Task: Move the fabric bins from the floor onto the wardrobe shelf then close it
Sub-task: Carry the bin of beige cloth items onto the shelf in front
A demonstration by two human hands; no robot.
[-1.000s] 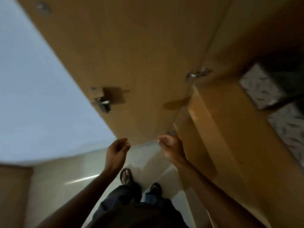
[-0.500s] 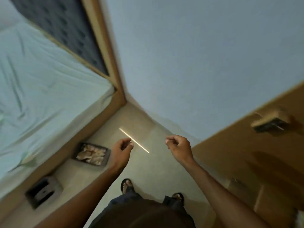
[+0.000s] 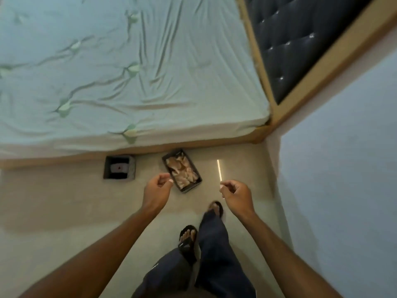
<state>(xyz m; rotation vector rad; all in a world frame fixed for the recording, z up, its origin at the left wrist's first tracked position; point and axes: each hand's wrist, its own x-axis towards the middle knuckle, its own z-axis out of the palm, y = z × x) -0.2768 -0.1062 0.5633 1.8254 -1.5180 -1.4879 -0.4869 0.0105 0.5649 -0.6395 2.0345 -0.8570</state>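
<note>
Two fabric bins stand on the floor beside the bed. The nearer bin [image 3: 182, 173] is dark, long and holds pale crumpled cloth. The other bin [image 3: 119, 167], grey and squarish, has a small folded item inside and sits to its left against the bed base. My left hand [image 3: 158, 191] hovers just left of the nearer bin, fingers loosely curled, holding nothing. My right hand [image 3: 235, 193] hangs right of that bin, also loosely curled and empty. The wardrobe is out of view.
A bed [image 3: 129, 72] with a wrinkled pale-green sheet fills the upper view, with a dark tufted headboard [image 3: 300, 39] at the right. A light blue wall [image 3: 343, 168] bounds the right side. My feet in sandals [image 3: 188, 237] stand on the beige floor [image 3: 64, 211].
The view has swung from the wardrobe door, past the wall, to the bed and floor. The two bins now lie straight ahead, close to my hands, which stay loosely curled.
</note>
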